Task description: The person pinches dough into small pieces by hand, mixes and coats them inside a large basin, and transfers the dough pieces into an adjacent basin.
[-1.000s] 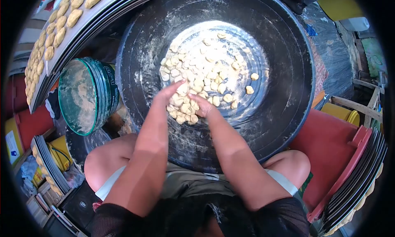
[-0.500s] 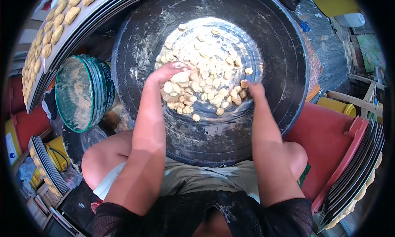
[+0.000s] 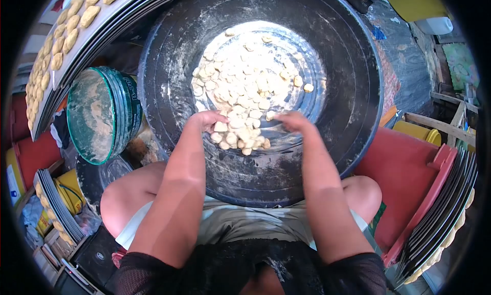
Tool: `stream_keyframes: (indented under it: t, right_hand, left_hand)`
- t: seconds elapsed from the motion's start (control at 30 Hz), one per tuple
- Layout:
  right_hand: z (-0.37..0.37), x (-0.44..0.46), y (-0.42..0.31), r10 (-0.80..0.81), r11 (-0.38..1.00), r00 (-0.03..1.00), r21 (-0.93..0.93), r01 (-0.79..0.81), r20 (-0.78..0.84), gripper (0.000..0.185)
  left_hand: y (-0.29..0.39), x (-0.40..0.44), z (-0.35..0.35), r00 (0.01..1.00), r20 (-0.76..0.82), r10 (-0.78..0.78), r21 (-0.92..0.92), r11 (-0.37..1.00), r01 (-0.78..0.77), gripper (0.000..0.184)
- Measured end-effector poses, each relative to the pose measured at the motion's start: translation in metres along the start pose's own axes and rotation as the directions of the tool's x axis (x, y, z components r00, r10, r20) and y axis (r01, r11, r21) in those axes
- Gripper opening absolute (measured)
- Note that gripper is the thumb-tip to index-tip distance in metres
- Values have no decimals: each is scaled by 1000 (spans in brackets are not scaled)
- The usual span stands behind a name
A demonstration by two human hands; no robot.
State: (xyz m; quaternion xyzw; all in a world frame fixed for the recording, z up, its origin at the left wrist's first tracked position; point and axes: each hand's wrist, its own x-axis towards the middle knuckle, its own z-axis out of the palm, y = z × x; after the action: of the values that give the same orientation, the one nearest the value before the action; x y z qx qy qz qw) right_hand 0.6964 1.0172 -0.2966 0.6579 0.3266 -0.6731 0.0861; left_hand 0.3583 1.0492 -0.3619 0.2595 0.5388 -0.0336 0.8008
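Observation:
A large black basin [image 3: 353, 90] dusted with flour stands in front of my lap. Many small, pale, floury dough pieces [image 3: 235, 85] lie in it, spread over the far bottom and heaped nearer to me. My left hand [image 3: 207, 120] is at the left side of the near heap, its fingers curled against a dough piece [image 3: 221, 126]. From the right, my right hand [image 3: 295, 122] reaches in, slightly blurred, its fingertips at another dough piece [image 3: 270, 115]; whether it grips that piece is not clear. A single dough piece [image 3: 308, 88] lies apart at the right.
On the left stand green-rimmed nested buckets [image 3: 110, 116] with flour inside. Stacked trays [image 3: 102, 26] topped with shaped dough are at the upper left. A red container [image 3: 404, 177] and more stacked trays [image 3: 440, 218] are on the right, near a yellow bucket [image 3: 417, 133].
My left hand has moved down toward me, and my right hand has moved left and slightly nearer. Dough pieces between them have gathered into a tighter heap at the near side.

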Motion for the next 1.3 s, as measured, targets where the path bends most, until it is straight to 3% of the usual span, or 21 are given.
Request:
stream_keyframes:
  t: [0.03,0.13,0.17,0.23,0.27,0.3,0.37,0.47,0.53,0.63,0.73,0.8,0.87,0.93,0.97,1.0,1.03,1.1,1.13,1.17,1.3]
  right_hand:
    - [-25,5,23,200,979,979,-35,-201,-26,79]
    - [14,30,62,190,839,928,438,-323,320,83]
    - [54,49,63,64,835,982,529,-149,176,79]
    - [142,92,31,-143,652,974,758,-40,174,68]
    - [166,104,15,-260,474,918,868,-148,299,62]
    - [168,94,4,-327,518,918,855,-26,226,60]
    - [164,47,-27,-457,568,885,795,213,90,56]
    - [98,28,-32,-625,711,696,625,321,353,57]
    - [56,-11,-49,-432,845,846,468,260,312,53]
    - [16,-38,-62,-287,958,953,-10,287,-95,55]
    - [7,16,-52,-405,913,719,-204,354,-565,57]
    - [31,33,-61,-598,781,402,-392,486,-693,55]
    - [58,54,-54,-704,710,394,-611,351,-591,52]
    - [60,57,-54,-730,682,424,-611,401,-536,49]
    - [52,53,-58,-714,699,453,-500,511,-535,46]
    - [47,48,-61,-699,702,483,-375,606,-528,44]
    - [45,41,-67,-618,718,646,14,696,-448,33]
    - [41,18,-77,-643,636,704,302,710,-301,31]
    - [39,5,-81,-660,586,717,444,678,-224,30]
    - [36,-4,-84,-694,574,671,362,734,-261,21]
    - [24,-18,-81,-468,351,624,516,781,-626,20]
  left_hand:
    - [6,-12,6,995,91,-36,-41,998,40,59]
    - [14,-27,19,988,-90,127,-226,963,-145,58]
    - [-3,-12,24,966,-253,63,-208,971,-117,55]
    - [-14,0,32,985,-156,70,-331,936,-119,52]
    - [-15,1,32,991,-109,80,-389,914,-116,50]
    - [-12,-2,30,985,-160,60,-342,933,-112,49]
    - [-5,-7,16,998,39,49,-316,948,-34,46]
    - [19,-39,32,974,163,157,-345,934,-92,44]
    - [44,-67,56,952,180,246,-259,946,-196,45]
    - [28,-32,49,960,194,201,-91,978,-186,47]
    - [13,8,32,998,-16,54,294,955,-47,48]
    - [4,15,30,986,-113,121,194,976,-98,49]
    - [20,-3,35,988,-78,131,232,966,-110,54]
    - [46,-22,35,965,-31,261,550,811,-201,56]
    - [69,-43,48,979,-115,171,532,843,-85,59]
    - [74,-47,60,956,-127,264,300,929,-216,56]
    - [74,-49,74,923,-164,348,49,937,-345,54]
    - [77,-46,89,853,-203,480,-381,764,-520,41]
    - [76,-44,88,833,-200,516,-398,734,-551,38]
    - [78,-41,87,811,-197,552,-413,703,-579,35]
    - [88,-63,72,773,-21,634,-512,657,-553,39]
